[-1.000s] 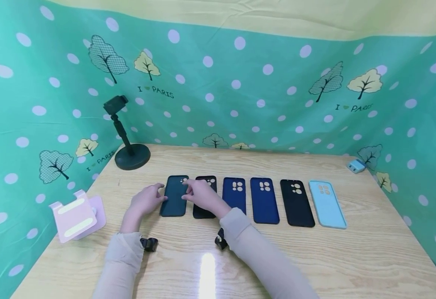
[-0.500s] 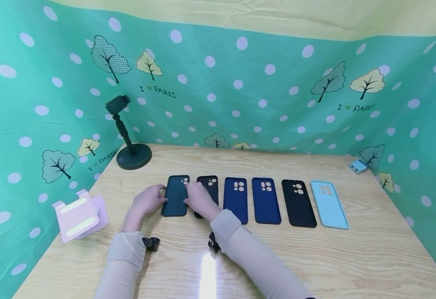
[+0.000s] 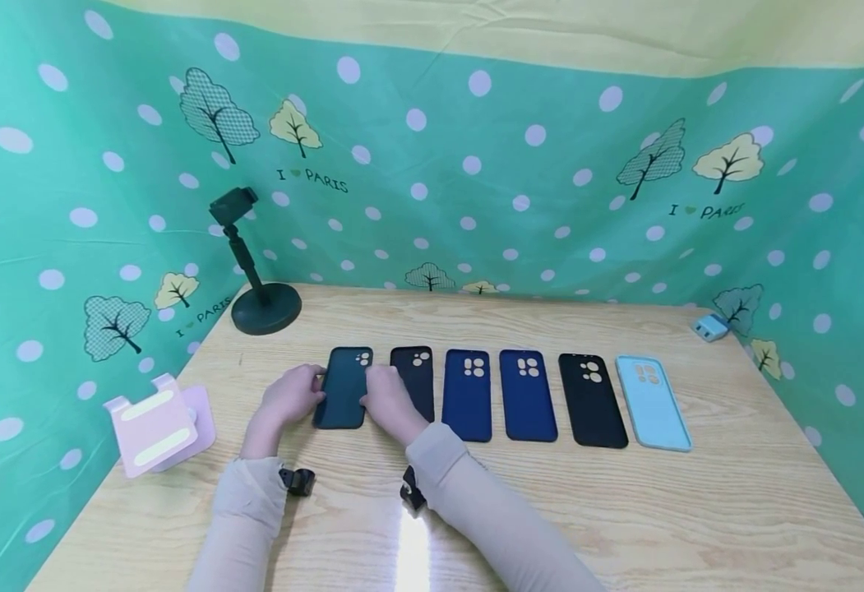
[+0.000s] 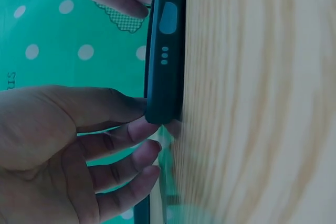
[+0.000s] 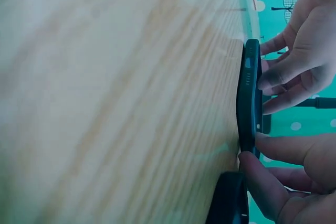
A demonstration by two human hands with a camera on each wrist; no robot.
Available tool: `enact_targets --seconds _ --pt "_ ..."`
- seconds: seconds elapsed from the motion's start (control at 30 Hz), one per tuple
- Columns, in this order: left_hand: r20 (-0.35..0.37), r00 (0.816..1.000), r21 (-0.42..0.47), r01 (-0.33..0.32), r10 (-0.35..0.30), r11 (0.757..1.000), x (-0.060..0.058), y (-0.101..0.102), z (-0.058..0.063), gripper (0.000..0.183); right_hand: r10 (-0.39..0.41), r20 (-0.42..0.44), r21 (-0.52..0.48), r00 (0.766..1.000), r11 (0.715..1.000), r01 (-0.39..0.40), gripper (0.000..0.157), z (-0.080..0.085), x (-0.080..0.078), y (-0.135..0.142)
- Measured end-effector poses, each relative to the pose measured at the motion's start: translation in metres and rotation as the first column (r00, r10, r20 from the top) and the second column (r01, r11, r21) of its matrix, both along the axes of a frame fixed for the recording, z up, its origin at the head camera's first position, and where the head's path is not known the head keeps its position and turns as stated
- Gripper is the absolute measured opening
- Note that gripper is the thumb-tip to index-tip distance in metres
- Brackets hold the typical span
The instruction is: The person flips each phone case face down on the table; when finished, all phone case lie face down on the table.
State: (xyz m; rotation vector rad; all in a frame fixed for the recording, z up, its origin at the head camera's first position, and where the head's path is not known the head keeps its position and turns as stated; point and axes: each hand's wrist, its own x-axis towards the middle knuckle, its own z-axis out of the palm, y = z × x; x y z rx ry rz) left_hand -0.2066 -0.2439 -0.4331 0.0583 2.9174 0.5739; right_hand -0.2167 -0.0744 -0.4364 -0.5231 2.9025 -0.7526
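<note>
Fingers (image 4: 113, 142) of the left hand (image 3: 288, 399) and right hand (image 3: 390, 401), nearly closed to their thumbs (image 5: 283, 147), pinch opposite long sides of the dark green phone case (image 3: 344, 389) between them, its length running front to back, neither hand nearer.

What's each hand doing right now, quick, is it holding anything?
Left hand: holding the dark green phone case by its left edge.
Right hand: holding the same case by its right edge.
</note>
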Motion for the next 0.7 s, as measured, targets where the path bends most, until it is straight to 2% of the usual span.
enact_targets --seconds 0.13,0.33,0.57,0.7 --pt "-0.005 1.000 0.028 -0.007 0.007 1.000 0.000 -0.002 0.001 0.044 -0.013 0.015 -0.028 1.000 0.999 0.014 0.021 -0.001 0.002 -0.001" --pt "-0.016 1.000 0.116 -0.015 0.017 0.993 0.001 -0.007 0.002 0.047 -0.032 0.026 -0.084 0.999 0.996 0.034 0.029 -0.003 0.003 -0.004" --pt "-0.009 1.000 0.234 -0.025 0.027 0.972 0.004 -0.012 0.006 0.047 -0.035 0.058 -0.180 0.998 0.983 0.045 0.014 -0.008 0.001 -0.007" --pt "-0.009 0.999 0.257 -0.032 0.036 0.966 0.006 -0.013 0.010 0.046 -0.054 0.062 -0.250 0.997 0.966 0.068 0.021 -0.011 0.004 -0.007"
